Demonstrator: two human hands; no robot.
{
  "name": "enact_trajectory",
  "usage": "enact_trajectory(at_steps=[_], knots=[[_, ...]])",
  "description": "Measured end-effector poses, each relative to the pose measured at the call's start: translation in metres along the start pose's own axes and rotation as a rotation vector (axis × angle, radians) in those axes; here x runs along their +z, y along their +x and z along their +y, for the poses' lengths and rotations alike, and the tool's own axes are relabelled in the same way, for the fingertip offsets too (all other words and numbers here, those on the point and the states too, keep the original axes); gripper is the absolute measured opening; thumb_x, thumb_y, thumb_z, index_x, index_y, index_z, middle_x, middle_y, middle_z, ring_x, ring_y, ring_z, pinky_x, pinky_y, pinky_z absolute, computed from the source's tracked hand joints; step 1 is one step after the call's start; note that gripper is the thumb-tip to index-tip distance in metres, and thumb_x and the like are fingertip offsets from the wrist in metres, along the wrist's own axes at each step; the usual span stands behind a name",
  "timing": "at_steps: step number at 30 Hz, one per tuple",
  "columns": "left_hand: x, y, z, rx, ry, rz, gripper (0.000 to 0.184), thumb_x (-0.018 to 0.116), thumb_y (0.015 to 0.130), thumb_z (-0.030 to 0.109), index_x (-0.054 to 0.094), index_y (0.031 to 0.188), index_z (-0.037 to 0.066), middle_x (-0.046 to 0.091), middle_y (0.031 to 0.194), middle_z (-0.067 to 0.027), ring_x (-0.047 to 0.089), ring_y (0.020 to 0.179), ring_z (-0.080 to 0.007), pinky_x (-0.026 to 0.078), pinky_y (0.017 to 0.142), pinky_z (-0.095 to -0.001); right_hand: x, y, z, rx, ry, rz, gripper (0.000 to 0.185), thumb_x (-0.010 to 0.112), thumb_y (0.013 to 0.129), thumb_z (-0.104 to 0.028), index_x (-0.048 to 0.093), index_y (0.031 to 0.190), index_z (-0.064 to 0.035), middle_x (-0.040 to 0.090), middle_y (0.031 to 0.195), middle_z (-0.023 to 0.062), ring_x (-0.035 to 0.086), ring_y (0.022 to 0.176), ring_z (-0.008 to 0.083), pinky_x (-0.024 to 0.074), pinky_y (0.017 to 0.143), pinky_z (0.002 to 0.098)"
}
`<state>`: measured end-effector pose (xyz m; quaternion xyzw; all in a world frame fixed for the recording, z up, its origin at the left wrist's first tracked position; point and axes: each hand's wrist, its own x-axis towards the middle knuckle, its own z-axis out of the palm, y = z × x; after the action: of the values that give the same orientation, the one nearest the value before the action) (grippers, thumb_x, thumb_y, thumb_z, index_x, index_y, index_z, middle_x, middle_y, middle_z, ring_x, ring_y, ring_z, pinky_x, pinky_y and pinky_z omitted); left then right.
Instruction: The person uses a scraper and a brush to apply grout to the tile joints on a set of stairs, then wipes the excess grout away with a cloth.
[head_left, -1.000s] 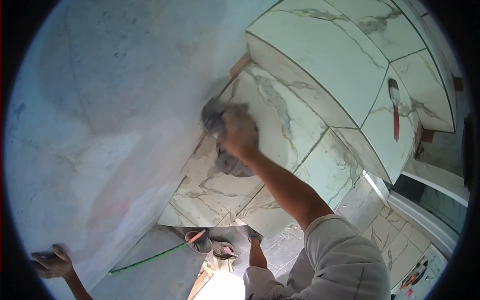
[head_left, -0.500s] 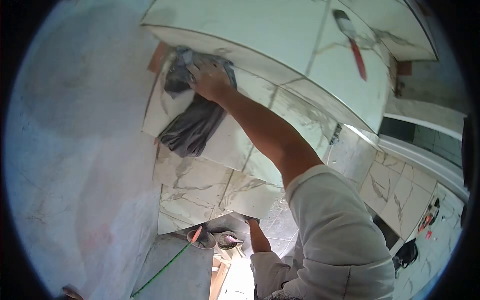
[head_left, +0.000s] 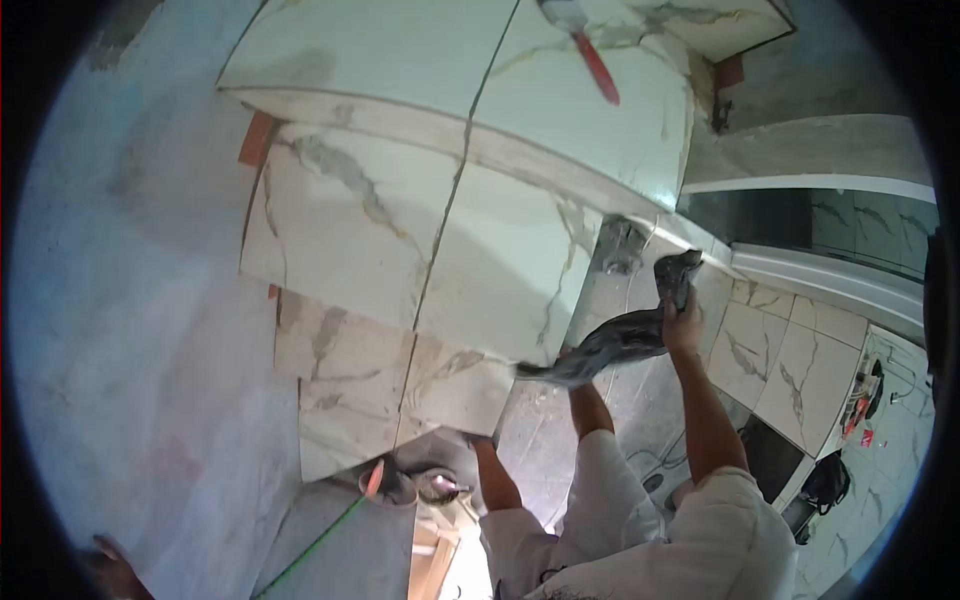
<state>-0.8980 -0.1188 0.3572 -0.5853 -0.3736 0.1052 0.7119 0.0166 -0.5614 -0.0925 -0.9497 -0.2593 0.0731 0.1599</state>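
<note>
My right hand is closed around a dark grey cloth, one end bunched above the fist. The rest of the rag trails left, its tip near the right edge of the marble-patterned stair tiles. At the lower left, dim and partly cut off, my left hand is by the bluish plastered wall, its fingers apart. On the tiled step above lies a paintbrush with a red handle.
Below the lower steps stand two buckets, and a green pole with an orange end leans there. My bare legs are beside the stairs. Tools and a black bag lie on tiles at the right.
My right hand has lifted the cloth off the step at the wall side and carried it right, past the stair edge. The view has shifted, and more of my left hand shows.
</note>
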Motion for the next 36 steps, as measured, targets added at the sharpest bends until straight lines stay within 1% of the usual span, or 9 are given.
enact_trajectory(at_steps=[10,11,12,14,20,22,24,28,36], knots=[[0.053,-0.030,-0.030,0.062,-0.043,-0.081,0.064,0.044,0.094,0.061,0.057,0.129,0.009,0.068,0.108,-0.0115,0.067,0.089,-0.0336,0.052,0.078,-0.0479,0.091,0.051,-0.275,-1.005,-0.040,0.073,0.050,0.072,0.073,-0.031,0.063,0.119,-0.0136,0.058,0.123,0.0145,0.054,0.112,0.0352,0.0438,0.089,0.0473],[-0.070,0.050,0.035,0.049,0.323,-0.850,0.055,0.052,0.096,0.044,0.053,0.130,0.001,0.061,0.123,-0.0163,0.059,0.113,-0.0356,0.045,0.097,-0.0464,0.118,0.066,-0.289,-0.992,-0.105,0.073,0.049,0.071,0.074,-0.034,0.063,0.117,-0.0125,0.058,0.124,0.0138,0.051,0.115,0.0342,0.0424,0.089,0.0473],[-0.097,0.062,0.048,0.061,0.326,-0.864,0.055,0.052,0.096,0.044,0.053,0.130,0.001,0.061,0.123,-0.0163,0.059,0.113,-0.0356,0.045,0.097,-0.0464,0.140,0.073,-0.299,-0.975,-0.169,0.071,0.048,0.069,0.076,-0.038,0.064,0.116,-0.0114,0.057,0.125,0.0131,0.048,0.119,0.0332,0.0409,0.090,0.0472],[-0.110,0.071,0.053,0.306,0.128,0.178,0.084,0.032,0.094,0.060,0.029,0.146,-0.006,0.014,0.151,-0.0365,0.020,0.138,-0.0526,0.023,0.104,-0.0659,0.154,0.063,-0.311,-0.860,-0.076,0.012,0.048,0.069,0.075,-0.038,0.064,0.114,-0.0104,0.056,0.127,0.0129,0.046,0.120,0.0328,0.0398,0.092,0.0475],[-0.086,0.056,0.041,0.019,-0.168,0.154,0.082,0.031,0.095,0.059,0.031,0.146,-0.006,0.016,0.150,-0.0367,0.021,0.137,-0.0534,0.024,0.104,-0.0655,0.144,-0.038,-0.301,-1.137,0.274,-0.171,0.024,0.067,0.067,-0.021,0.066,0.090,-0.0137,0.062,0.101,0.0100,0.056,0.099,0.0308,0.0424,0.080,0.0487],[-0.087,0.058,0.043,0.016,-0.177,0.150,0.082,0.031,0.095,0.059,0.031,0.145,-0.006,0.017,0.150,-0.0367,0.022,0.137,-0.0531,0.025,0.103,-0.0656,0.150,0.002,-0.302,-1.077,-0.267,-0.532,0.028,0.064,0.078,-0.026,0.066,0.103,-0.0143,0.063,0.104,0.0107,0.059,0.099,0.0282,0.0423,0.087,0.0503],[-0.087,0.058,0.044,0.016,-0.179,0.149,0.082,0.032,0.095,0.059,0.031,0.145,-0.006,0.018,0.150,-0.0368,0.023,0.137,-0.0532,0.025,0.103,-0.0655,0.166,0.055,-0.300,-0.966,-0.127,0.183,0.025,0.063,0.076,-0.025,0.063,0.098,-0.0125,0.063,0.098,0.0135,0.059,0.091,0.0329,0.0422,0.077,0.0516],[-0.086,0.058,0.043,0.021,-0.188,0.163,0.082,0.032,0.095,0.059,0.032,0.145,-0.006,0.019,0.149,-0.0368,0.024,0.136,-0.0534,0.026,0.103,-0.0652,0.176,-0.020,-0.294,-0.871,-0.164,-0.181,0.023,0.062,0.075,-0.020,0.067,0.097,-0.0111,0.065,0.097,0.0137,0.059,0.092,0.0336,0.0430,0.080,0.0509],[-0.086,0.061,0.044,0.036,-0.172,0.188,0.082,0.032,0.095,0.060,0.032,0.145,-0.005,0.020,0.149,-0.0370,0.026,0.135,-0.0540,0.027,0.102,-0.0655,0.179,0.074,-0.318,-0.765,-0.118,0.099,0.016,0.059,0.083,-0.022,0.066,0.092,-0.0100,0.066,0.082,0.0192,0.061,0.092,0.0373,0.0459,0.078,0.0518]])
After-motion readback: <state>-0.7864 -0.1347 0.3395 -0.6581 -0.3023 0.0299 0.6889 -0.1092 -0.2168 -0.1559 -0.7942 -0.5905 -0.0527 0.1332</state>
